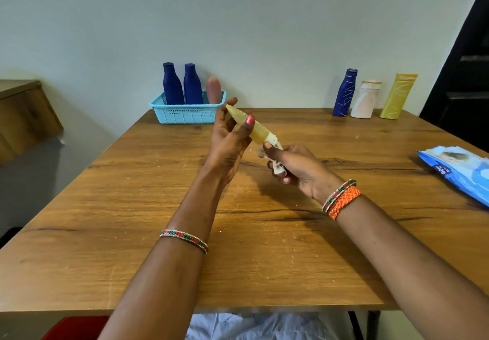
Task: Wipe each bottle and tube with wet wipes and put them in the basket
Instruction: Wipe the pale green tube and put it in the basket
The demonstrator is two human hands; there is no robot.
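My left hand (227, 138) holds a pale yellow tube (258, 132) above the table, thumb and fingers pinching its upper half. My right hand (293, 166) grips a crumpled white wet wipe (278, 167) pressed against the tube's white cap end. A light blue basket (185, 113) stands at the table's far edge holding two dark blue bottles (172, 84) and a pinkish tube (213, 90). At the far right stand a scribbled blue bottle (344, 93), a white bottle (366, 100) and a yellow tube (398, 96).
A blue wet wipes pack (457, 170) lies at the table's right edge. The wooden table (158, 194) is backed by a pale wall. A wooden cabinet (23, 117) stands to the left, a dark door to the right.
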